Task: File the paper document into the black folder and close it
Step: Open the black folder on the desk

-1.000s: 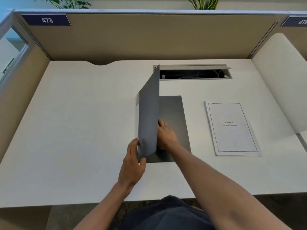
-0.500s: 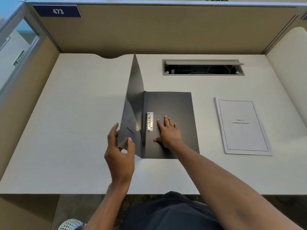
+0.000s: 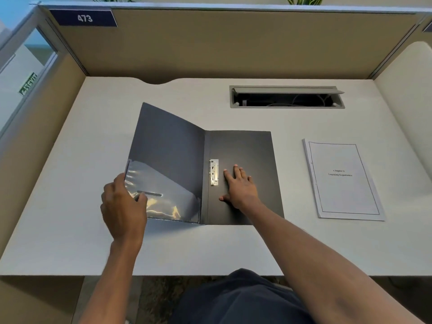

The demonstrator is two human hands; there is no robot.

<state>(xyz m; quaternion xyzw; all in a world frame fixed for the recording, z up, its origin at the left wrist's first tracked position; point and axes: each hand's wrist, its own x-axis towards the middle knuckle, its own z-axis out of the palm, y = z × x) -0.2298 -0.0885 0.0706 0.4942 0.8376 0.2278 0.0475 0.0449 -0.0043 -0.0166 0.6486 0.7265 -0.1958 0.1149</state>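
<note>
The black folder (image 3: 245, 148) lies in the middle of the white desk, spread wide. Its front cover (image 3: 168, 141) slopes up to the left, and a clear plastic pocket (image 3: 163, 197) shows on its lower inside. My left hand (image 3: 122, 206) grips the cover's lower left edge. A metal clip (image 3: 214, 172) sits by the spine on the back half. My right hand (image 3: 239, 187) rests flat, fingers spread, on that back half just right of the clip. The paper document (image 3: 342, 180), a white stapled stack with a framed title, lies flat to the folder's right, apart from both hands.
An open cable tray (image 3: 286, 97) is sunk into the white desk (image 3: 81, 160) behind the folder. Tan partition walls (image 3: 210, 43) close the desk at the back and both sides. A curved white panel (image 3: 406, 94) stands at the right.
My left hand has swung the front cover from nearly upright down to the left, so the folder's inside and its clip now show. My right hand stays pressed on the back half.
</note>
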